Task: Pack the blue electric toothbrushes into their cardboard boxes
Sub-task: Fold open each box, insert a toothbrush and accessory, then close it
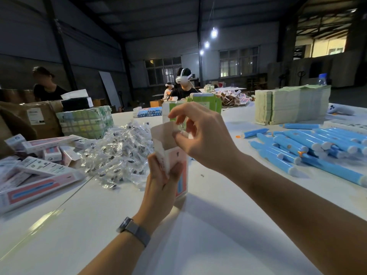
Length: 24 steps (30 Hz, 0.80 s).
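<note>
cardboard box (pixel 179 171) upright so it loads | left hand (pixel 160 181) grips it | right hand (pixel 200 135) pinches flap (pixel 164 132) open

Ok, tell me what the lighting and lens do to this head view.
Head view: hanging bulbs flare against a dim hall; the white table shows glare at lower left; the right hand is slightly motion-blurred over the box; the wide angle bends the edges.

pink-and-white cardboard box (pixel 181 175) upright at centre, top flap open; blue toothbrushes (pixel 309 149) piled at right.
</note>
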Motion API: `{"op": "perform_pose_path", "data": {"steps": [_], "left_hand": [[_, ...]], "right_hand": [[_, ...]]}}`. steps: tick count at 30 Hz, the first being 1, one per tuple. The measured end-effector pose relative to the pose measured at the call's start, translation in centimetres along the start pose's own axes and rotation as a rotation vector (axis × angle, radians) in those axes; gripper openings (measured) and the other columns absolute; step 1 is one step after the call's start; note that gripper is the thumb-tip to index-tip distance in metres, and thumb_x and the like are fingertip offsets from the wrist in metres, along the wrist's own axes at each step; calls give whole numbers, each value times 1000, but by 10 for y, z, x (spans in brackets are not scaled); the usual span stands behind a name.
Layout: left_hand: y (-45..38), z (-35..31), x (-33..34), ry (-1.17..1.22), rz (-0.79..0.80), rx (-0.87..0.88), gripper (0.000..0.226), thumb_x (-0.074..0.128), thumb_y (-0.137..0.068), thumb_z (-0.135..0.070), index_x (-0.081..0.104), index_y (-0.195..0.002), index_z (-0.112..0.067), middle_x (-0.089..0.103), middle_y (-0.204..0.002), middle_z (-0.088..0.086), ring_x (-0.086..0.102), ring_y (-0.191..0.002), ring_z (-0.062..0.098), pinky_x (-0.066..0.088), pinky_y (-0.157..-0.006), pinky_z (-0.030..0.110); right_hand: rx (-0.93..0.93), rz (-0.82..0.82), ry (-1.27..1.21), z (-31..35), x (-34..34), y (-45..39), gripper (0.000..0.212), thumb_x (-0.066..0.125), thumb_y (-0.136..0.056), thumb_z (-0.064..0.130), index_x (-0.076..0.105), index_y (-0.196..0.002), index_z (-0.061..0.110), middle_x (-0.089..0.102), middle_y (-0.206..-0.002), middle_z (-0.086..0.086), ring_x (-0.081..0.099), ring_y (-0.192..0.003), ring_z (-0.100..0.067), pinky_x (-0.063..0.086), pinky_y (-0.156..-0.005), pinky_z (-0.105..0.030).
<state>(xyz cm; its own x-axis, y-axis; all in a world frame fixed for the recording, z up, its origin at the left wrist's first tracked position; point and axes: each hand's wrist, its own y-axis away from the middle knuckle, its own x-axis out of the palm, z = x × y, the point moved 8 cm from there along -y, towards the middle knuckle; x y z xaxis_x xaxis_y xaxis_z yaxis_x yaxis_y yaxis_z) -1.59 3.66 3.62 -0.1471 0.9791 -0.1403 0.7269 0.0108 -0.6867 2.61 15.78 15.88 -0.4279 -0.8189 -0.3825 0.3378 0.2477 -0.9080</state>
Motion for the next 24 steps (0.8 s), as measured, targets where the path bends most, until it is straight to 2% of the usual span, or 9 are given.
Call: {"op": "perform_pose_path", "data": {"steps": [3, 6, 9, 11, 14, 18, 20, 24], "left_hand": [[-1, -5, -4, -65, -21, 36, 19, 51, -88, -48, 33, -93, -52, 59, -89, -22, 66, -82, 11, 62, -68, 39], [0, -10, -1, -68, -10, 83, 16, 48, -92, -46, 32, -96, -44, 56, -83, -22, 65, -76, 10, 60, -62, 31], [0, -10, 0, -39, -6, 83, 13, 48, -93, -44, 35, -94, -47, 57, -81, -23, 63, -72, 5, 55, -60, 25], [-1, -6, -2, 11, -10, 57, 14, 49, -93, -41, 39, -93, -51, 58, -80, -23, 61, -71, 2, 52, -61, 22], [-2, -2, -3, 60, -6, 44, 9, 49, -94, -41, 42, -98, -47, 58, -81, -22, 60, -74, 2, 52, -63, 23], [-2, -1, -3, 60, 3, 22, 10, 49, -92, -47, 42, -98, -54, 57, -83, -22, 62, -78, 7, 57, -70, 36], [-3, -7, -4, 91, -12, 37, 20, 48, -91, -52, 38, -108, -55, 60, -91, -21, 65, -85, 10, 58, -74, 40], [-5, -16, -6, 197, -32, 70, 40, 44, -99, -33, 27, -129, -56, 65, -110, -17, 69, -98, 17, 59, -79, 33]], "right_hand": [[-54, -15, 30, -2, 4, 4, 29, 74, -79, 2, 66, -105, 10, 52, -97, 12, 47, -79, 4, 43, -68, -11], [-45, -5, 100, -9, 7, 8, 20, 69, -84, 7, 69, -104, 13, 65, -87, 10, 53, -85, -15, 51, -67, -37], [-28, 44, 111, -14, 12, 12, 19, 62, -89, 16, 70, -106, 14, 70, -89, 3, 54, -90, -19, 52, -67, -44], [-34, 96, 107, -13, 18, 15, 22, 59, -89, 21, 69, -107, 15, 69, -90, 1, 52, -93, -18, 53, -68, -44], [-47, 182, 93, -13, 28, 19, 24, 63, -86, 20, 68, -109, 14, 71, -98, -1, 51, -95, -17, 53, -72, -42], [-30, 238, 70, -17, 32, 20, 29, 58, -83, 19, 67, -110, 14, 70, -99, 0, 45, -96, -12, 51, -75, -38], [-32, 223, 34, -17, 33, 20, 30, 60, -83, 14, 65, -113, 14, 69, -102, 0, 46, -94, -12, 49, -75, -34], [20, 109, -142, -22, 27, 21, 44, 68, -84, 3, 57, -125, 14, 61, -117, 0, 55, -93, -8, 46, -73, -15]]}}
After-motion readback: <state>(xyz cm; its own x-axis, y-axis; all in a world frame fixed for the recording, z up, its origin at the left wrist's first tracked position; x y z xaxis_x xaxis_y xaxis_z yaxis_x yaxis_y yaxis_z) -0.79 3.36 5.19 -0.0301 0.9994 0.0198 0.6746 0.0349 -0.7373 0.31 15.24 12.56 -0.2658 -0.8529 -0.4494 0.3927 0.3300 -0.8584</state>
